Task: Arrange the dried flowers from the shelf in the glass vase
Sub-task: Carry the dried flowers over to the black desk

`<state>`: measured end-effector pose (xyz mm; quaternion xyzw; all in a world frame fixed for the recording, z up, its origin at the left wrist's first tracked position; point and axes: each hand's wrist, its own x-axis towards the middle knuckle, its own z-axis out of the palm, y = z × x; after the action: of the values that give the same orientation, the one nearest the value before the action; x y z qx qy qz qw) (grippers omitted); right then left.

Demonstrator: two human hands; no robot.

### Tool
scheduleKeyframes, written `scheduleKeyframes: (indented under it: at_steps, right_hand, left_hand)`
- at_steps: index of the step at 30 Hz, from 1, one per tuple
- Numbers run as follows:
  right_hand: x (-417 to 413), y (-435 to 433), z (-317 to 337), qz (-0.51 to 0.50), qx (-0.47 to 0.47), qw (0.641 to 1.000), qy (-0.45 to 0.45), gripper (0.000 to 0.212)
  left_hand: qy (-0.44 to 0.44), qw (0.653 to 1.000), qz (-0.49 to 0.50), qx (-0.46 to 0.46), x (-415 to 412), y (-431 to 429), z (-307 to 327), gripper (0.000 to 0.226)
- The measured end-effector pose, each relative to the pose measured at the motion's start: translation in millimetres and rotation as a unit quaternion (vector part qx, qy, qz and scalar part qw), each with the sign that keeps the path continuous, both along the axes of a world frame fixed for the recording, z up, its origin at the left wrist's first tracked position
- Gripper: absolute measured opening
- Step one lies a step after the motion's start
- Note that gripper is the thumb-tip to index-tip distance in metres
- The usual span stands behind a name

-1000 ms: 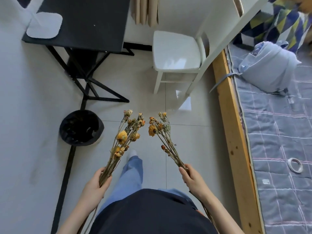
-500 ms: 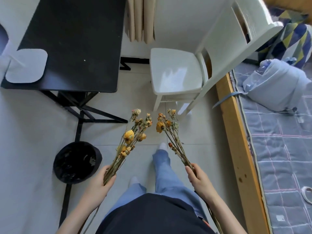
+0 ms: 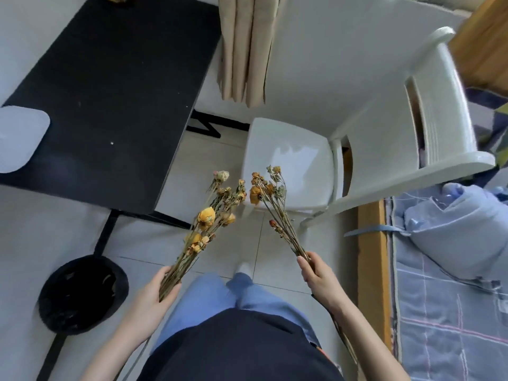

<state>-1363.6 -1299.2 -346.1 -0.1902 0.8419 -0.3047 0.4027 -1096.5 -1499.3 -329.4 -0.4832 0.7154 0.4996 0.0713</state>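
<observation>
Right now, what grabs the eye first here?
Two bunches of dried yellow flowers sit mid-frame: the fuller left bunch is gripped by the left hand and the thinner right bunch by the right hand, with the heads leaning toward each other. Behind them stands a white chair, with a black table upper left and a round black bin on the floor lower left.
</observation>
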Motion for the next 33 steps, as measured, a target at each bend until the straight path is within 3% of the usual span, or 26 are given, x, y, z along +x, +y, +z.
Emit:
scheduleKeyframes:
  at_steps: [11, 23, 33]
  right_hand:
    - [-80.2, -84.1, 9.1, 0.042, -0.014, 0.999, -0.013, 0.015]
    - [-119.0, -283.6, 36.9, 0.076, -0.119, 0.99, -0.004, 0.018]
    - [-125.7, -440.7, 70.1, 0.192, -0.16, 0.967, 0.05, 0.019]
  left_hand:
    - [0.024, 0.998, 0.052, -0.001, -75.0, -68.2, 18.2, 0.028]
    - [0.107, 0.986, 0.107, -0.072, -103.4, -223.7, 41.5, 0.027]
    - [0.135, 0.961, 0.211, -0.113, -109.9, -301.5, 49.8, 0.034]
